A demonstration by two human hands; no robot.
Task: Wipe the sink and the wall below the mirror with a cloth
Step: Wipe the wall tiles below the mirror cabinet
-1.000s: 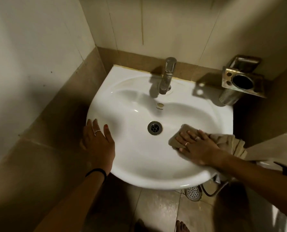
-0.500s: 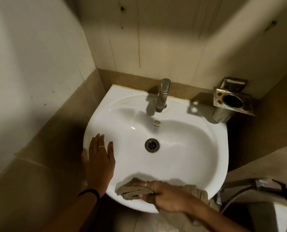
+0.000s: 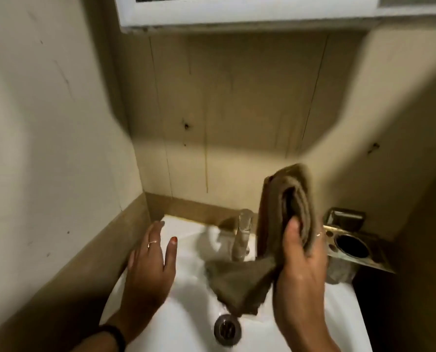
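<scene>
The cloth [image 3: 285,224] has come up out of the sink [image 3: 191,308]. A moment ago it was pressed flat low in the bowl, near the front rim. Now the right hand [image 3: 300,270] grips it tight and holds it in the air, just right of the tap [image 3: 242,237]. One corner hangs down over the drain [image 3: 227,329]. It is folded into a thick bunch. I think the bowl is mostly wiped and the wall comes next.

The left hand [image 3: 149,262] is open, with its fingers spread, and holds nothing. It has slid from the front-left rim toward the back-left corner of the sink, left of the tap. I cannot tell if it touches the rim.

The sink is white and shiny. Right of the tap, a metal holder [image 3: 351,247] sticks out from the wall. Behind the tap is a brown strip, then the pale wall [image 3: 237,123], with thin lines and a few dark spots. Far above the tap sits the white bottom edge of the mirror [image 3: 250,13]. The room is dim and narrow.
</scene>
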